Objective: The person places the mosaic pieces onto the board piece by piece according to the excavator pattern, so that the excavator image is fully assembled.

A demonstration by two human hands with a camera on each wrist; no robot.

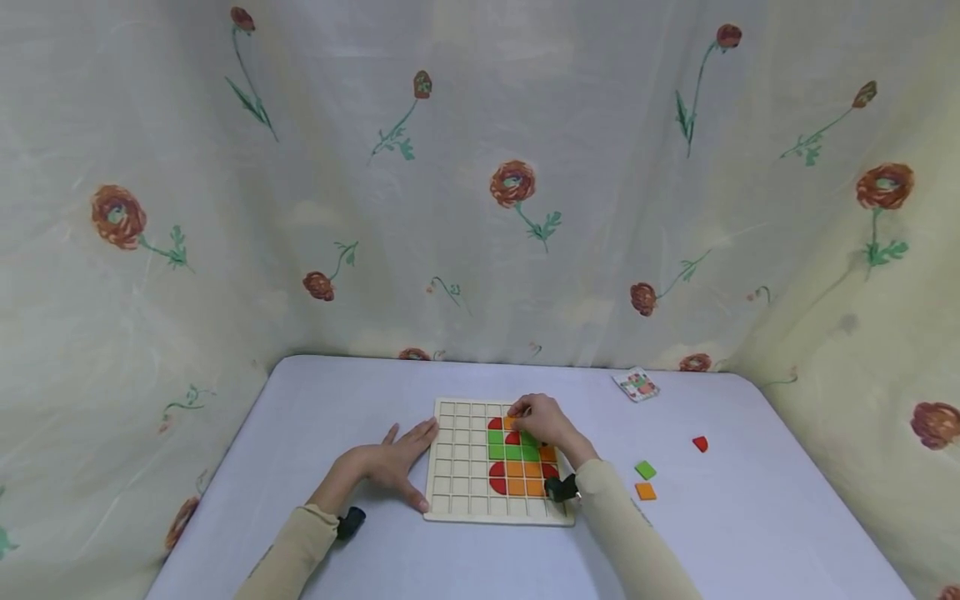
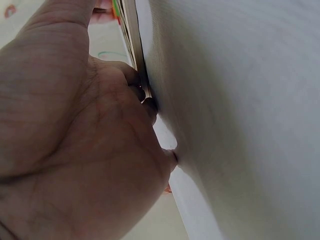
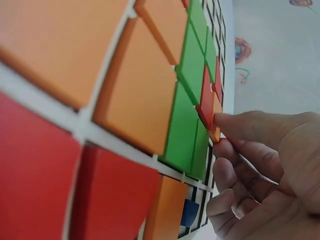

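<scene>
A white grid board [image 1: 463,467] lies on the table, with red, green and orange tiles [image 1: 514,468] filling part of its right side. My left hand [image 1: 401,462] lies flat on the table, its straight fingers and thumb against the board's left edge [image 2: 136,55]. My right hand [image 1: 521,413] reaches over the board's far right part. In the right wrist view its thumb and forefinger [image 3: 235,125] pinch a small orange tile [image 3: 216,117] at a cell beside red and green tiles [image 3: 192,75].
Right of the board lie a loose green square [image 1: 645,470], an orange square [image 1: 645,492] and a red quarter-round piece [image 1: 701,443]. A small picture card [image 1: 636,385] sits near the table's far edge. Flowered curtains close in the table behind and at both sides.
</scene>
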